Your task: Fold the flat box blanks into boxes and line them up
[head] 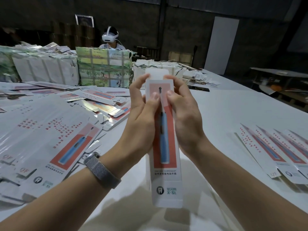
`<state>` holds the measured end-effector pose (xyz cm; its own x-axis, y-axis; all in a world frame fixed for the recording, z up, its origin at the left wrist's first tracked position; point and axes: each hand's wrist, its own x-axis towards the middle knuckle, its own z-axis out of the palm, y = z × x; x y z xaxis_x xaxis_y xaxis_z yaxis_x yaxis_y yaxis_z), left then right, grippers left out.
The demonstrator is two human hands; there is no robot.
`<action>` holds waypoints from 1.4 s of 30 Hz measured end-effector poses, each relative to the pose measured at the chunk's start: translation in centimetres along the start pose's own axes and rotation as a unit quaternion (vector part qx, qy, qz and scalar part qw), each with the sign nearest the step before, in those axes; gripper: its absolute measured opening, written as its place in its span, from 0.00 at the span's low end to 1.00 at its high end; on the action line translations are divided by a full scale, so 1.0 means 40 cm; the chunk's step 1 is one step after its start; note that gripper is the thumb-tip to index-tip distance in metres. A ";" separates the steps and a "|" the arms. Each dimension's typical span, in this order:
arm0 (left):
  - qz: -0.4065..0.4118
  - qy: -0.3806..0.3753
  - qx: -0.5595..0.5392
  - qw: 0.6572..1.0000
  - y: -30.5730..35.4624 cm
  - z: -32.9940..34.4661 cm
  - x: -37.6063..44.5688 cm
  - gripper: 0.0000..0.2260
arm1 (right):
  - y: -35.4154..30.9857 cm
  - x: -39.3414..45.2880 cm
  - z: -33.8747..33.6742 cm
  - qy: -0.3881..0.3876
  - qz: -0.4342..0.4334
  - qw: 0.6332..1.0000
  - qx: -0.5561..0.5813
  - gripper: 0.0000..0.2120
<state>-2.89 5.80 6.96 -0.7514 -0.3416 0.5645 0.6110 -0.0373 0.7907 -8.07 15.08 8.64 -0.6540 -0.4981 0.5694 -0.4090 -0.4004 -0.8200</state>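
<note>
We hold the box [164, 147] upright over the table [225, 105], near its front edge, our left hand [141, 112] and right hand [185, 114] clamped on its long sides with thumbs on the printed face (steadying it, we'd guess, for the top flap [156, 74]). Finished boxes [273, 150] line the right edge; flat blanks [50, 130] heap along the left.

I'm in a dim packing workshop: strapped bundles of printed cartons [103, 67] line my long white table [225, 105], flat box blanks [50, 130] piled loose, bare dark walls [183, 30] behind.
</note>
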 end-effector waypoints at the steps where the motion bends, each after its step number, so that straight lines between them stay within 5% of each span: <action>1: -0.003 -0.005 0.004 1.000 -0.002 -0.002 0.000 0.12 | 0.000 -0.001 0.000 0.001 -0.001 1.000 -0.003 0.11; 9: 0.004 -0.062 0.046 0.997 -0.015 -0.014 -0.007 0.09 | 0.009 -0.002 -0.010 0.039 -0.014 0.998 -0.041 0.08; 17: -0.003 -0.089 0.091 0.992 -0.019 -0.014 -0.016 0.14 | 0.016 0.018 -0.041 0.085 -0.012 0.996 -0.017 0.20; 23: 0.006 -0.085 0.072 0.994 -0.032 -0.012 -0.019 0.16 | 0.010 0.013 -0.035 0.076 -0.006 0.997 -0.024 0.07; 30: 0.052 -0.098 0.118 0.987 -0.031 -0.014 -0.017 0.12 | -0.010 0.033 -0.050 0.023 0.041 0.999 0.007 0.04; 42: 0.037 -0.121 0.112 0.986 -0.021 -0.020 -0.013 0.13 | -0.009 0.041 -0.070 0.046 -0.003 0.998 -0.048 0.09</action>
<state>-2.81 5.28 5.81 -0.7609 -0.1005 0.6411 0.6165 0.1964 0.7625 -10.79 16.57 9.70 -0.7044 -0.4219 0.5708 -0.4699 -0.3255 -0.8205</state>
